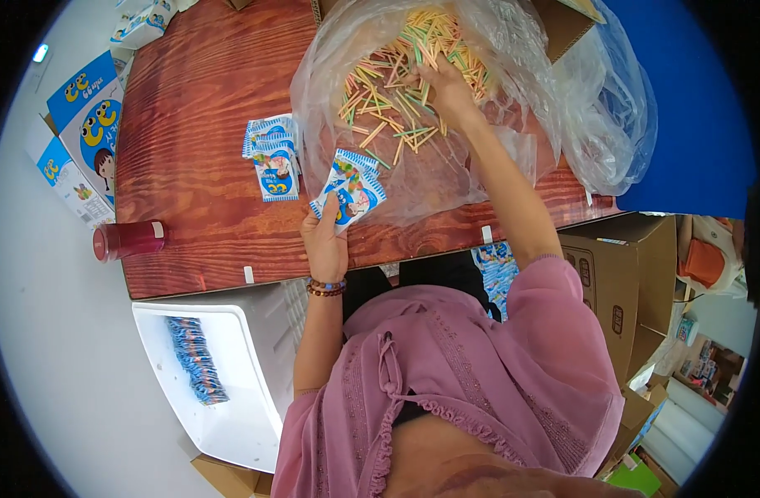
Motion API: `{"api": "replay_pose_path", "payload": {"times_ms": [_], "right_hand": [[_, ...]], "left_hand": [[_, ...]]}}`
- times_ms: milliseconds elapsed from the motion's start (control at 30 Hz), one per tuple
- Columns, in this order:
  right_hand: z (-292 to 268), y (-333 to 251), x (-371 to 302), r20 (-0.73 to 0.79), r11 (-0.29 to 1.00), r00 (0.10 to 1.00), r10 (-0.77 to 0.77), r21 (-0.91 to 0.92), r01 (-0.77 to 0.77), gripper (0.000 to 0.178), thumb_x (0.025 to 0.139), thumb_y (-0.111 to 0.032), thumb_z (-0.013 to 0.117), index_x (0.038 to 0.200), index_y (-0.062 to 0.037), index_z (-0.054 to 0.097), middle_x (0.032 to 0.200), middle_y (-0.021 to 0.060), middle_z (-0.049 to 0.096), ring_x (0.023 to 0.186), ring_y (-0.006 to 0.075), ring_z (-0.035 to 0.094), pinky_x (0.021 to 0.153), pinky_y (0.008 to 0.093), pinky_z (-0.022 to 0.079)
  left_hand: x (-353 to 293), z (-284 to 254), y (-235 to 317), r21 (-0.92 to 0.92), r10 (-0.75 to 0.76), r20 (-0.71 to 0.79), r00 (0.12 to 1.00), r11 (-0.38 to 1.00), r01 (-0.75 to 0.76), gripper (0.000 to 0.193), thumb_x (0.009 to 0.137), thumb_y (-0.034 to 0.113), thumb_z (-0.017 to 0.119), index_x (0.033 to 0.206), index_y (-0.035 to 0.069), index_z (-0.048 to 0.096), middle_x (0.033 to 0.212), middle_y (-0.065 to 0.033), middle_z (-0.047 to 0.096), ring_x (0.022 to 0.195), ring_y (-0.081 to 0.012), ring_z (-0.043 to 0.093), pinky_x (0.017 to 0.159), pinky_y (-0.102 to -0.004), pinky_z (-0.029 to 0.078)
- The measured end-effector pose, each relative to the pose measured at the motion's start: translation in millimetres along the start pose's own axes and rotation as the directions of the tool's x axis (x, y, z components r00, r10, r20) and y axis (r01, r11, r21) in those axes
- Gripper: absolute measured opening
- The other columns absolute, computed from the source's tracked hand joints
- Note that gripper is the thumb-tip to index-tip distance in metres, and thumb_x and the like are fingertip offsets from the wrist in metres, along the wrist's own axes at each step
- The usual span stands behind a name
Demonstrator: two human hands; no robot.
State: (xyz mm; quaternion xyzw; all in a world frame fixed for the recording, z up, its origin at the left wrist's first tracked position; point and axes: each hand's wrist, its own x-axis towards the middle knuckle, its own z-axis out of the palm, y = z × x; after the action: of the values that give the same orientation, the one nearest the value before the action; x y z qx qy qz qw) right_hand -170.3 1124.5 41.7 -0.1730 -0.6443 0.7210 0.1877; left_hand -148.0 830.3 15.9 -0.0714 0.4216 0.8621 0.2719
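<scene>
My left hand (pixel 323 236) is closed on a few small blue-and-white packets (pixel 351 189), fanned over one another, thumb on top. They are held just above the table's front part, beside a clear plastic bag (pixel 413 195). My right hand (pixel 448 90) reaches into that bag, over a loose heap of thin pastel sticks (pixel 471 66) in yellow, green, pink and orange. Its fingers are pinched together around some of the sticks, though the fingertips are partly hidden. Left of the bag, more of these packets (pixel 276 173) lie overlapping on the table.
The reddish wood table (pixel 206 108) carries a red lidded jar (pixel 131 241) at its left edge. Below stands a white bin (pixel 243 349) with a row of packets (pixel 199 361). Printed cartons (pixel 90 124) are at left, a cardboard box (pixel 616 282) at right.
</scene>
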Motion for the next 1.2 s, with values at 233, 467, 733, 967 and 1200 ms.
{"api": "replay_pose_path", "payload": {"times_ms": [233,467,733,967,1200], "right_hand": [[1,33,-21,-0.097,0.973,0.973,-0.208,-0.122,0.196,0.024,0.091,-0.009,0.056,0.114,-0.0023,0.054,0.093,0.0018,0.061,0.085,0.0094,0.053,0.077,0.0243,0.044],[-4,44,-29,-0.067,0.918,0.957,-0.283,-0.309,0.25,0.02,0.091,-0.004,0.056,0.11,-0.0032,0.055,0.094,0.0008,0.059,0.087,0.0094,0.053,0.078,0.0244,0.044],[6,23,-41,-0.137,0.958,0.966,-0.218,-0.221,0.184,0.017,0.09,-0.006,0.056,0.107,-0.0043,0.055,0.096,0.0025,0.056,0.089,0.0111,0.052,0.079,0.0252,0.043],[-2,42,-41,-0.018,0.767,0.928,-0.373,-0.569,0.297,0.017,0.09,-0.01,0.056,0.106,-0.004,0.054,0.099,0.006,0.057,0.094,0.0139,0.051,0.081,0.0278,0.041],[-2,41,-45,-0.044,0.817,0.94,-0.339,-0.509,0.271,0.015,0.093,-0.012,0.053,0.105,-0.0034,0.052,0.098,0.0114,0.06,0.096,0.0213,0.055,0.086,0.0321,0.042]], "left_hand": [[2,1,-3,-0.007,-0.017,0.013,1.0,1.0,0.017,0.015,0.092,0.011,0.06,0.1,-0.001,0.065,0.101,-0.0077,0.068,0.088,-0.0126,0.065,0.078,-0.0273,0.054],[0,2,-2,0.0,-0.018,0.009,1.0,1.0,0.018,0.016,0.092,0.011,0.06,0.101,-0.001,0.064,0.101,-0.0076,0.067,0.088,-0.0129,0.065,0.078,-0.0276,0.054],[3,-3,-4,0.012,0.0,0.013,1.0,1.0,0.0,0.015,0.092,0.01,0.06,0.101,-0.001,0.064,0.103,-0.0079,0.067,0.09,-0.0134,0.065,0.079,-0.0285,0.054],[3,-1,-4,0.012,0.015,0.027,1.0,1.0,-0.016,0.016,0.092,0.01,0.06,0.103,-0.001,0.064,0.104,-0.0082,0.067,0.09,-0.0133,0.065,0.079,-0.0286,0.054],[0,-1,-3,0.014,0.003,0.007,1.0,1.0,-0.003,0.017,0.092,0.011,0.061,0.103,-0.002,0.064,0.103,-0.0078,0.067,0.09,-0.0131,0.065,0.08,-0.0286,0.053]]}}
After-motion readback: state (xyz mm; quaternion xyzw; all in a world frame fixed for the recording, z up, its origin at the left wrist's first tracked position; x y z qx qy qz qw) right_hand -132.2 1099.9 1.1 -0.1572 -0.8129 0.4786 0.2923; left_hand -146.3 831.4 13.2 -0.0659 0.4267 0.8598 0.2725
